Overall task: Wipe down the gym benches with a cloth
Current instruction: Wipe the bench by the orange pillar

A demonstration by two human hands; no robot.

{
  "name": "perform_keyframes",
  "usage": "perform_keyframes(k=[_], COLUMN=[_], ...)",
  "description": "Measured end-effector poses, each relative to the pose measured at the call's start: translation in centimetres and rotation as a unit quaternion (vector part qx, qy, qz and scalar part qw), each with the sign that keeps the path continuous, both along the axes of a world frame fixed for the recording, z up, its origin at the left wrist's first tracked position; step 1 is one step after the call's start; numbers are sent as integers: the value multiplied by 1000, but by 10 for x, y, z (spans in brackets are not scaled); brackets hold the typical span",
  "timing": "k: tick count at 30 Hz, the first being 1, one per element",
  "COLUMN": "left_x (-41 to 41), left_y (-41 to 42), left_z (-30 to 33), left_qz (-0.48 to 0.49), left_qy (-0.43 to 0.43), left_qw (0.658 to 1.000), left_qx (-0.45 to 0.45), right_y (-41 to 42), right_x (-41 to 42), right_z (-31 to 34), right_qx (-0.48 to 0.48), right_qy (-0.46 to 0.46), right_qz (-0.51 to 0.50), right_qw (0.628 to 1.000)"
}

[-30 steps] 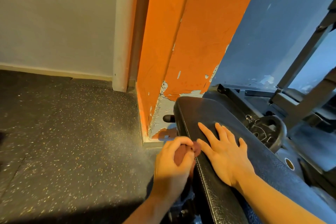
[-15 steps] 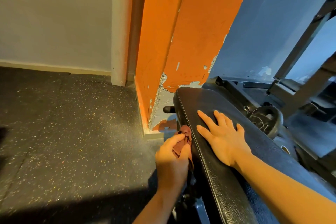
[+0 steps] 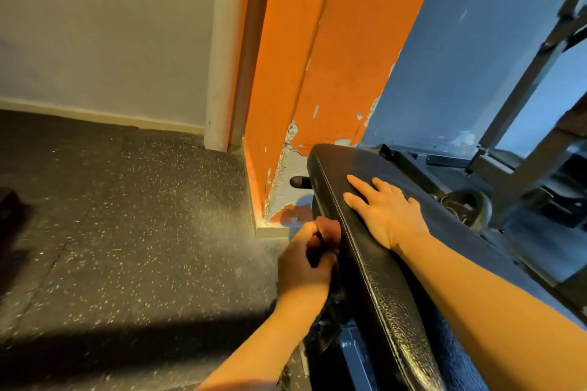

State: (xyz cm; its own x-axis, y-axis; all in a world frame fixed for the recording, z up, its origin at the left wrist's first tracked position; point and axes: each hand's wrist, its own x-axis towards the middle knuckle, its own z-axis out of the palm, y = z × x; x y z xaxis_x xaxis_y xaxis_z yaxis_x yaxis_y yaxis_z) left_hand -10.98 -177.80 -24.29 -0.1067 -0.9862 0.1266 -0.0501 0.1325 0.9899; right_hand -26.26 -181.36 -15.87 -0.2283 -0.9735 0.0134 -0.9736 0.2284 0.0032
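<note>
— Head view: where is the cloth [image 3: 328, 228] lying?
— Your left hand [image 3: 305, 263] is clenching it against the bench's [image 3: 397, 311] left edge, pad running away from you; your right hand [image 3: 384, 216] is resting flat, fingers released.

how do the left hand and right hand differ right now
The left hand is curled round a reddish-brown cloth; the right hand holds nothing, fingers straight. The left hand is at the side edge of the black bench pad; the right hand rests flat on the pad's top. Both are bare and touch the same bench.
</note>
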Motion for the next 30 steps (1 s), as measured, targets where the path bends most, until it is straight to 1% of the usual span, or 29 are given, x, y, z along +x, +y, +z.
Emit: perform_keyframes(k=[2,3,7,8,10,13,14,15,17,18,21,23,25,26,28,30], left_x=[11,12,4,1,-4,3,5,4,-3,-7,-15,-6,9,16,20,14], left_y=[21,21,-10,-10,3,38,38,33,9,-3,-5,20,46,50,41,33], left_z=[1,3,29,34,27,13,10,8,10,15,22,23,25,26,34,47], left_qz=[-58,-63,-5,-3,8,-23,-31,-26,16,39,61,41,-7,-26,-27,-6], left_qy=[-22,-20,-64,-65,-73,-25,-28,-51,-91,-95,-64,-52,-20,-17,-10,-2], left_qw=[998,998,998,998,997,999,999,998,995,994,996,996,995,995,998,1000], left_qx=[10,10,-13,-22,-7,22,8,-9,-27,-25,-24,-53,-93,-96,-51,11], right_y=[9,16,90,110,131,124,122,121,122,123,121,120,120,120,120,127], right_x=[6,9,17,18,19,19,19,18,16,16,18,18,16,17,21,28], right_z=[4,3,-3,-3,2,0,0,-1,-2,-2,1,0,-2,-1,1,3], right_qx=[-19,-5,68,64,52,27,23,23,23,26,43,44,41,41,34,17], right_qy=[-1,4,28,17,-4,-22,-26,-27,-35,-41,-51,-40,-25,-27,-33,-35], right_qz=[-17,-15,99,104,108,94,94,95,91,89,77,79,80,76,60,9], right_qw=[1000,1000,992,992,993,995,995,995,995,995,995,995,996,996,997,999])
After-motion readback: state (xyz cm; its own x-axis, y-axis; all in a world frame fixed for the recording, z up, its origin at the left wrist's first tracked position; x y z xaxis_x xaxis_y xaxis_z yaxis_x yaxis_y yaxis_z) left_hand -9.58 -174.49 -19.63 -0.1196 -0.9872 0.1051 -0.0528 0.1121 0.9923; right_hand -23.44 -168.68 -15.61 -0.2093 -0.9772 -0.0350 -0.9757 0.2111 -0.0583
